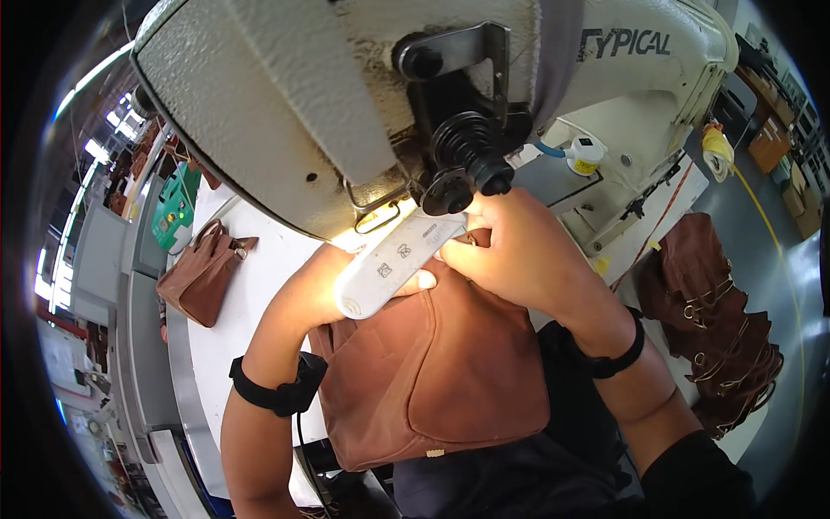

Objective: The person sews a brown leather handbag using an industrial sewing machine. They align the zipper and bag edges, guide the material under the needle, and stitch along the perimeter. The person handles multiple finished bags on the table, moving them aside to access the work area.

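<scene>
The pale sewing machine (285,95) takes up the most room, and the white worktop (259,251) spreads out beneath it and to its left. In front of the machine, on the person's side, is the brown bag (475,372), partly under the machine's head. Its broad end faces the person's lap; its narrowed end points in toward the machine. The visible length runs along that line, leaning slightly right as it nears the machine, with a curved seam along the body. To the right of the machine lies a heap of brown leather pieces (700,329) with straps and metal buckles. Just below the machine's head, the right hand (523,246) pinches the bag's upper edge, thumb and fingers closed on it. The left hand (325,277), left of it, lays its thumb on the leather; its other fingers are hidden, so how far they are open cannot be told. Left of the machine, a smaller brown handbag (201,281) sits tilted, near a green box (175,208). Close under the machine's head, a white rounded bar (393,266) slants across the left hand. A small white bottle (585,156) stands beneath the machine's arm.
</scene>
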A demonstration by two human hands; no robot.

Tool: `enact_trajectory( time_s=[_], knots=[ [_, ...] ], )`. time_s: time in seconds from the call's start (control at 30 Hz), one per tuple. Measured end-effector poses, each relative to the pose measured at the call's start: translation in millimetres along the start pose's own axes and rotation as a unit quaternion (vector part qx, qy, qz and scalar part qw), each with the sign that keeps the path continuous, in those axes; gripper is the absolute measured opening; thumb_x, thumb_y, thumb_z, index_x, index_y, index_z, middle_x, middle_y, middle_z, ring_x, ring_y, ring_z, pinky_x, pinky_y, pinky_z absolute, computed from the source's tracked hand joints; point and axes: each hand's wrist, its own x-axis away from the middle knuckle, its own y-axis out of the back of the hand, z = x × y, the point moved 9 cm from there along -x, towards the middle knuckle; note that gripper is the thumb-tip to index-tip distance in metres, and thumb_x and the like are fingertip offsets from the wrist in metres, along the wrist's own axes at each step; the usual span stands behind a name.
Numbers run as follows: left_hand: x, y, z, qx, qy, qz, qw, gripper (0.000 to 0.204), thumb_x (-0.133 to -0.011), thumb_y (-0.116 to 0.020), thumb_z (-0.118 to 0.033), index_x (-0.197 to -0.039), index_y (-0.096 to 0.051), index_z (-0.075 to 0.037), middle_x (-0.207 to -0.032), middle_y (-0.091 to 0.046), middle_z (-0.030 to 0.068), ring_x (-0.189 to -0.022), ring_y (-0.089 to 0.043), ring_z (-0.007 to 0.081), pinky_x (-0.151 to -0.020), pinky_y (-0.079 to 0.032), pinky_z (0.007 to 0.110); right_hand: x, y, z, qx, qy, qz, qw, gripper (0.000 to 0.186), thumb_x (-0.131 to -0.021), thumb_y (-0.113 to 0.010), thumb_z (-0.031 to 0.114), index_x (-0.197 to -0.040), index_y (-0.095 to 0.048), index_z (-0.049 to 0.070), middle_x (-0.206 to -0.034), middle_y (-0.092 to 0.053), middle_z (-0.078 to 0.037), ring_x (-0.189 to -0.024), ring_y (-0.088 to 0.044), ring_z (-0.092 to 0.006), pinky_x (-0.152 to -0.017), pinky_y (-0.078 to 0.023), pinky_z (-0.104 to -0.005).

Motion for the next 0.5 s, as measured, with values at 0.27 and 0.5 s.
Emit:
enact_trajectory(
  time_s=[0.27, 0.5],
  knots=[
    [-4, 5, -6, -0.027, 0.022, 0.016, 0.999, 0.054, -0.089, -0.084, -0.037, -0.127, -0.067, -0.003, -0.115, -0.068, 0.0108, -0.104, -0.063, 0.0259, -0.094, -0.050, 0.038, -1, 2, 0, 0.038, -0.022, 0.003, 0.999, 0.031, -0.083, -0.072, 0.020, -0.107, -0.075, 0.000, -0.084, -0.074, -0.019, -0.083, -0.072, -0.0355, -0.091, -0.048, -0.0407],
    [0, 9, -13, -0.022, 0.021, -0.009, 0.999, 0.055, -0.087, -0.086, -0.032, -0.130, -0.067, -0.004, -0.115, -0.068, 0.0096, -0.104, -0.063, 0.0245, -0.093, -0.050, 0.037, -2, 0, -1, 0.038, -0.007, -0.005, 0.999, 0.030, -0.084, -0.070, 0.020, -0.106, -0.075, 0.001, -0.087, -0.075, -0.019, -0.086, -0.071, -0.0369, -0.092, -0.048, -0.0418]
  ],
)
